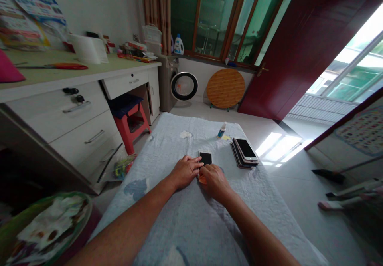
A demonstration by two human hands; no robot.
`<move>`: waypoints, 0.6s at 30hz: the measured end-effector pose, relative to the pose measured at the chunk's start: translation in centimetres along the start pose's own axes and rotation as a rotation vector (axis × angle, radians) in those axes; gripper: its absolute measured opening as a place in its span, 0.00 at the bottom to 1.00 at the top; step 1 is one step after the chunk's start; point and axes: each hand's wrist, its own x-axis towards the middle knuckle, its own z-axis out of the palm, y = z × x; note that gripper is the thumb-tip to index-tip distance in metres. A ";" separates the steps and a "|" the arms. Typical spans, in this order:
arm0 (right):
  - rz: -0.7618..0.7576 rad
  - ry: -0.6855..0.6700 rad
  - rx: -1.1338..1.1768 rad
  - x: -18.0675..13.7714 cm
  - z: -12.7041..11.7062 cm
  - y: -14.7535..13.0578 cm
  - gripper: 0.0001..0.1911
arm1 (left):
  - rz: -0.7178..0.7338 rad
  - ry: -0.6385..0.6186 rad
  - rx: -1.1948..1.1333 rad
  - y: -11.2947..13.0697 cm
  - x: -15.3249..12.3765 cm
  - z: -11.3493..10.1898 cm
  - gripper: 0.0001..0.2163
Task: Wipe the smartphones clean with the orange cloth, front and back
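A white-framed smartphone (pixel 206 157) lies screen up on the cloth-covered table (pixel 167 138), its lower part hidden by my hands. My left hand (pixel 186 171) rests at the phone's left edge, with fingers stretched out flat and their tips on it. Over the phone's lower end, my right hand (pixel 214 180) is closed on an orange cloth (pixel 202 179), of which only a small piece shows. To the right sits a stack of smartphones (pixel 245 151), the top one white with a dark screen. Behind the phone stands a small spray bottle (pixel 222 130) with a white cap.
Left of the table are a white desk (pixel 89 78), a red stool (pixel 131 126) with a dark seat and a full waste bin (pixel 86 218). A washing machine (pixel 167 82) with its door open stands at the back, near a round wooden tabletop (pixel 226 88).
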 end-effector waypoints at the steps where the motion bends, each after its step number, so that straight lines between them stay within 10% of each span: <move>1: -0.012 0.007 0.009 0.0 0.1 0.1 0.04 | -0.001 0.000 0.002 0.0 0.0 0.0 0.18; 18: 0.064 -0.041 0.126 -1.9 -1.6 4.9 0.06 | 0.016 0.011 0.006 0.5 -0.5 -0.5 0.27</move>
